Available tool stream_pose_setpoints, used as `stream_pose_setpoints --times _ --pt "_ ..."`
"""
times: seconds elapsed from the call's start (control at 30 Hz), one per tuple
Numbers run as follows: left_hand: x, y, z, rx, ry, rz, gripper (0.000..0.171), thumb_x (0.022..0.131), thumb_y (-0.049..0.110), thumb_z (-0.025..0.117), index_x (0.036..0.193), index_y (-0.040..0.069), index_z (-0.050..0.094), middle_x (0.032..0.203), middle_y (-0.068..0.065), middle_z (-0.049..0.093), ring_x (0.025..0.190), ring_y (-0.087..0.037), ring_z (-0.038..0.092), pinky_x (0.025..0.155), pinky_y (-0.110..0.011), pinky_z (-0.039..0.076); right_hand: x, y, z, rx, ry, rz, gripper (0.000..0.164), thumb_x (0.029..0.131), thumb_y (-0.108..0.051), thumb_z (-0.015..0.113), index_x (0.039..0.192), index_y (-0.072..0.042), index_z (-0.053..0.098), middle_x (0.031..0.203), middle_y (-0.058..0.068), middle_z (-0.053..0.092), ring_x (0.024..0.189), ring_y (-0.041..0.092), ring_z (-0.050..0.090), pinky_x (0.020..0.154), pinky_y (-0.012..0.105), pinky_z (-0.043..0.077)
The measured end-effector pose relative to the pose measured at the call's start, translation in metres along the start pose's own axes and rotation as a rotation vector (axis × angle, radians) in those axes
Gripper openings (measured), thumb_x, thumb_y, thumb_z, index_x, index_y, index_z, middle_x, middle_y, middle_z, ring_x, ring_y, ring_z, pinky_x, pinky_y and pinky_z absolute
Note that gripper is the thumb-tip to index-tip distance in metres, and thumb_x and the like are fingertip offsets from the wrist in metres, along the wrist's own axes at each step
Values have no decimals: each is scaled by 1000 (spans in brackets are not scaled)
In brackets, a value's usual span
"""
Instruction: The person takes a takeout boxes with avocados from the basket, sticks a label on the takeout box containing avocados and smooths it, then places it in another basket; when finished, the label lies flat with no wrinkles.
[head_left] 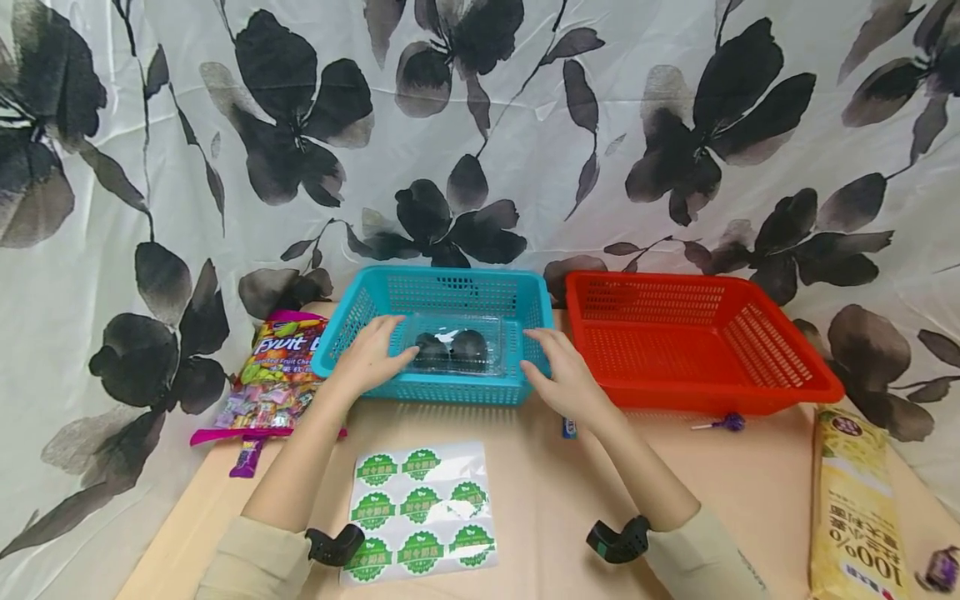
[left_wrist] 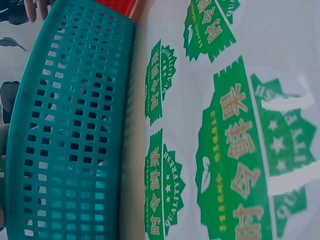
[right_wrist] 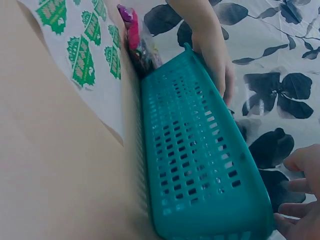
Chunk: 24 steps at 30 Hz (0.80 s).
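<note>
A clear plastic box (head_left: 491,343) lies in the blue basket (head_left: 435,390), with dark round things (head_left: 469,347) inside it. At the basket's left end my left hand (head_left: 373,354) reaches over the rim, thumb and fingers spread apart, fingertips close to the box's left side. My right hand (head_left: 561,371) is at the opposite end by the right rim, its fingers loosely bent and holding nothing. In the right wrist view the fingers of that right hand (right_wrist: 305,192) show beside the basket's rim, and the left hand (right_wrist: 216,65) hangs over the far end.
A red basket (head_left: 705,400) stands right of the blue one. A colourful candy bag (head_left: 277,375) leans at left. A sheet of green stickers (head_left: 420,508) lies in front. On the right are a purple lollipop (head_left: 733,422) and a yellow packet (head_left: 855,500).
</note>
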<state>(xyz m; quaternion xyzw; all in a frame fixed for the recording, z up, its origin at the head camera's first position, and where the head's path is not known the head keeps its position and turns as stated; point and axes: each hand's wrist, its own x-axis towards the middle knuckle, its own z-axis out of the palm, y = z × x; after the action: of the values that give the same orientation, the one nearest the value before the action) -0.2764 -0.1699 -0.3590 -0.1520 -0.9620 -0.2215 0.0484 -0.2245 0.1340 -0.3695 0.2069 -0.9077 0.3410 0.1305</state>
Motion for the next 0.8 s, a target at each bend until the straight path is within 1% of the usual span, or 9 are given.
stream_pose_setpoints --times 0.1,0.27,0.47,0.6,0.7,0.8 --pt "5 -1 4 -4 -23 -10 66 84 41 54 137 9 31 139 -16 30 126 -35 29 98 -54 29 13 -2 8 2 -23 2 49 89 -30 51 133 -12 38 134 8 36 118 25 41 93 46 39" --pt "13 -2 8 5 -58 -27 68 85 44 53 138 10 29 139 -15 29 127 -34 29 97 -54 30 33 -4 18 2 -81 55 51 88 -31 50 134 -12 36 134 9 35 108 27 47 87 43 43" --pt "20 -5 9 -25 -135 -17 71 85 43 54 139 7 26 141 -19 26 128 -37 25 98 -55 28 52 -5 29 -30 -113 80 51 88 -27 51 133 -8 38 133 12 37 119 27 39 96 46 37" --pt "23 -6 9 -63 -183 -13 74 85 41 54 140 4 22 142 -21 25 130 -38 21 100 -55 25 62 -2 36 -28 -168 115 51 88 -27 51 133 -8 36 134 13 36 122 29 36 98 48 34" --pt "24 -7 9 -86 -210 -21 75 85 42 54 140 4 20 142 -20 24 130 -38 20 101 -55 23 69 2 40 0 -199 161 52 88 -27 51 134 -9 36 134 13 38 121 29 38 96 49 35" --pt "25 -8 9 -86 -229 -34 77 84 44 53 141 5 19 143 -19 24 130 -36 21 102 -53 24 76 5 42 31 -215 201 51 88 -27 52 134 -9 36 127 15 45 111 28 45 89 47 40"
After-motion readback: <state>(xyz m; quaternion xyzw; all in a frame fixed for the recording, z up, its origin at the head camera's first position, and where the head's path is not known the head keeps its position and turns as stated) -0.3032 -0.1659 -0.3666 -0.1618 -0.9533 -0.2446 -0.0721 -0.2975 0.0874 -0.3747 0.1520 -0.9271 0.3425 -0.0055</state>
